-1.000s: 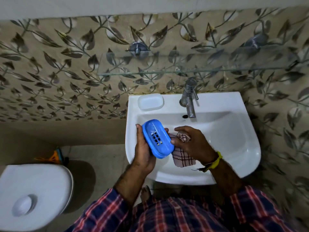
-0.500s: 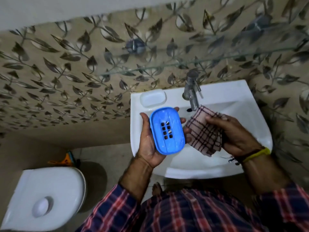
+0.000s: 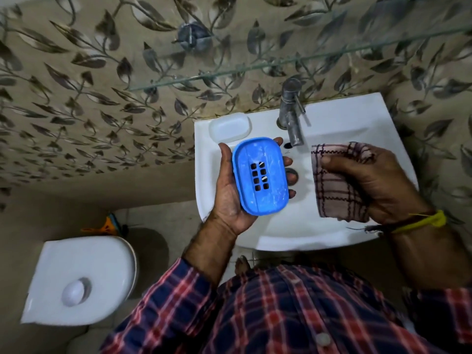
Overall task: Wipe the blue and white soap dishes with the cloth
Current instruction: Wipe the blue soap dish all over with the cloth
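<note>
My left hand (image 3: 229,200) cradles the blue soap dish (image 3: 260,176), fingers curled round it; my right hand (image 3: 370,185) clutches the cloth (image 3: 337,190) above the sink (image 3: 332,233); the white soap dish (image 3: 229,127) sits at its back-left corner.

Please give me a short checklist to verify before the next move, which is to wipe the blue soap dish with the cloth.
1. Left hand holds the blue soap dish firmly, fingers curled round its edges: ok.
2. Right hand grips the checked cloth: ok.
3. Cloth touches the blue dish: not ok, a gap lies between them.
4. Blue dish is clean: not ok, whitish smears show on its surface.
5. White soap dish sits ready on the sink rim beside the tap: ok.
6. Cloth is damp enough: cannot tell.
</note>
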Demonstrator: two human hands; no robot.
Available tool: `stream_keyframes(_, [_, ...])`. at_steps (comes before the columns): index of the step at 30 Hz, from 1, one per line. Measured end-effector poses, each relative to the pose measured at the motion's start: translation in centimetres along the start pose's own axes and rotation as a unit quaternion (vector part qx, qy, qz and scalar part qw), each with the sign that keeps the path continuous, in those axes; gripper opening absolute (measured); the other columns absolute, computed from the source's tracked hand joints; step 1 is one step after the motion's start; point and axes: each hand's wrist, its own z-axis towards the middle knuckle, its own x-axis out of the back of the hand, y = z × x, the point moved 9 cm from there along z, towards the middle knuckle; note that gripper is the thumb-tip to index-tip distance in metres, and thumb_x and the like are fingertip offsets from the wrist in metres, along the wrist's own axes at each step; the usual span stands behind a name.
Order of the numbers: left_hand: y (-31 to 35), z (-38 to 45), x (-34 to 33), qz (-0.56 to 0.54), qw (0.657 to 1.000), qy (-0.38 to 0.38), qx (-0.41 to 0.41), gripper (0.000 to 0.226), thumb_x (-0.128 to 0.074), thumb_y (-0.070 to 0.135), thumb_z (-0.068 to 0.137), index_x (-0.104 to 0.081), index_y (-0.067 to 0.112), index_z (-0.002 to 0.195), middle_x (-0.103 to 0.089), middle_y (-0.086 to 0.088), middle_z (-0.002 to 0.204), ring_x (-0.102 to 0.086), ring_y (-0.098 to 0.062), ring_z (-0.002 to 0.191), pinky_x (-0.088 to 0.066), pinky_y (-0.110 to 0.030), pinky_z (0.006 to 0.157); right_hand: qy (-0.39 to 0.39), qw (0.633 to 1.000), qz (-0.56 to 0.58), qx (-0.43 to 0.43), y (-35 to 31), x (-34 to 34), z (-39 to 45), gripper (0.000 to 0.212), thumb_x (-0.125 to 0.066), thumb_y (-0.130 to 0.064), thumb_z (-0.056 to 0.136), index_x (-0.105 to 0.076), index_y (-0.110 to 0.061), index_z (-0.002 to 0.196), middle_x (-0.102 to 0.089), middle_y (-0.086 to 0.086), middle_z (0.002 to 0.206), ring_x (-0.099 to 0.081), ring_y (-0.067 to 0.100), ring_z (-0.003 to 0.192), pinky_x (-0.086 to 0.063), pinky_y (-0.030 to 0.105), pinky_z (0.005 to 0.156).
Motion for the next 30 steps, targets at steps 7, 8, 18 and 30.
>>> stream_keyframes(7, [0.9,0.3,-0.1,0.066,0.993,0.097,-0.031,0.072,-0.042,0.06,0.093,-0.058,0.011,0.143,-0.073,-0.007,0.12,-0.069,-0.024,0.103,-0.056,-0.042,0.09,-0.069,0.986,-0.061,0.138,-5.7,-4.7,-3.2,0.011,-0.081,-0.01,0.078,-0.081,-0.018,0.085,-0.079,0.003,0.075,-0.072,0.012,0.061,-0.059,0.026,0.055])
stream_keyframes(8, [0.9,0.3,-0.4,0.076,0.991,0.1,-0.037,0.069,-0.042,0.058,0.093,-0.059,0.013,0.143,-0.072,-0.008,0.123,-0.068,-0.024,0.107,-0.054,-0.041,0.093,-0.078,0.987,-0.056,0.13,-5.7,-5.5,-3.3,0.011,-0.08,-0.007,0.079,-0.08,-0.015,0.087,-0.079,0.005,0.075,-0.072,0.014,0.06,-0.059,0.027,0.054])
stream_keyframes(18, [2.0,0.8,-4.8,0.158,0.975,0.067,-0.138,0.062,-0.04,0.065,0.092,-0.057,0.034,0.144,-0.066,-0.012,0.138,-0.064,-0.029,0.126,-0.054,-0.044,0.104,-0.032,0.997,0.066,0.032,-5.0,-7.6,-2.7,0.013,-0.069,-0.008,0.09,-0.08,-0.012,0.094,-0.079,0.013,0.09,-0.077,0.034,0.086,-0.063,0.045,0.076])
stream_keyframes(30, [3.4,-0.7,-4.3,0.254,0.946,0.108,-0.172,0.066,-0.054,0.073,0.089,-0.056,0.033,0.142,-0.066,-0.015,0.136,-0.062,-0.035,0.126,-0.046,-0.056,0.11,-0.143,0.987,0.077,-0.012,-4.7,-8.8,-3.0,0.012,-0.068,-0.005,0.089,-0.076,-0.007,0.098,-0.076,0.019,0.091,-0.074,0.033,0.083,-0.062,0.053,0.076])
